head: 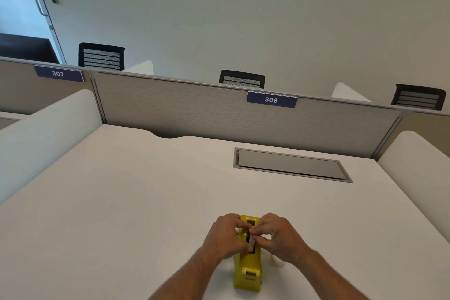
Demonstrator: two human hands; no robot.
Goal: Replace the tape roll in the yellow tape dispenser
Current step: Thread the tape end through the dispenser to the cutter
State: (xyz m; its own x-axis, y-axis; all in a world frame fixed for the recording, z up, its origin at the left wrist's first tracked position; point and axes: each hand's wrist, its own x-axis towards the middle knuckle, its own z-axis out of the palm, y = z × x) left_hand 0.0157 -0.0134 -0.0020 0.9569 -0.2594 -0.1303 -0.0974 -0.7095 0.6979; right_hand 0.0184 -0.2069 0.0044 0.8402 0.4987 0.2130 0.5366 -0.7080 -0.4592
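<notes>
Your yellow tape dispenser [248, 268] sits on the white table [146, 190] at the near edge, lengthwise away from you, cutter end toward you. Both of your hands are over its open middle slot. Your left hand [225, 235] is curled against the dispenser's left side, fingers bent in toward the slot. Your right hand [276, 234] is curled from the right, thumb and forefinger pinched on something small and dark at the slot; it is too hidden to say whether that is the tape roll or its core. A pale, translucent object [278, 262], possibly a tape roll, shows on the table just beside the dispenser under your right wrist; mostly covered. Further back: grey cable hatch [289, 164] set in the table, partition [194, 109] with label 306 [271, 99].
</notes>
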